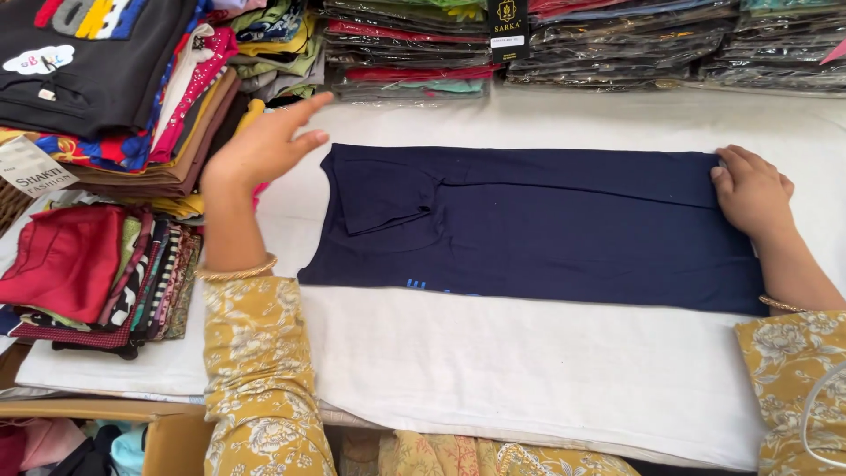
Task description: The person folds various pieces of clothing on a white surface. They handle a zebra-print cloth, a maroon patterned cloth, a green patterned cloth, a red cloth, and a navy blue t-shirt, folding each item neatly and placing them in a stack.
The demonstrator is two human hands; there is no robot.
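Note:
A navy blue garment (546,225) lies folded lengthwise into a long rectangle on a white cloth-covered table (493,370), with a sleeve folded in at its left end. My left hand (264,145) hovers flat and open just left of the garment's left end, fingers spread, holding nothing. At the right end, my right hand (749,189) rests with curled fingers pinching the upper corner of the garment. Both arms wear mustard floral sleeves and thin gold bangles.
Piles of folded clothes in many colours (123,97) stand at the left, with a second lower pile (97,273) in front. Stacks of plastic-wrapped garments (582,44) line the back edge. A wooden shelf edge (88,414) shows at the bottom left.

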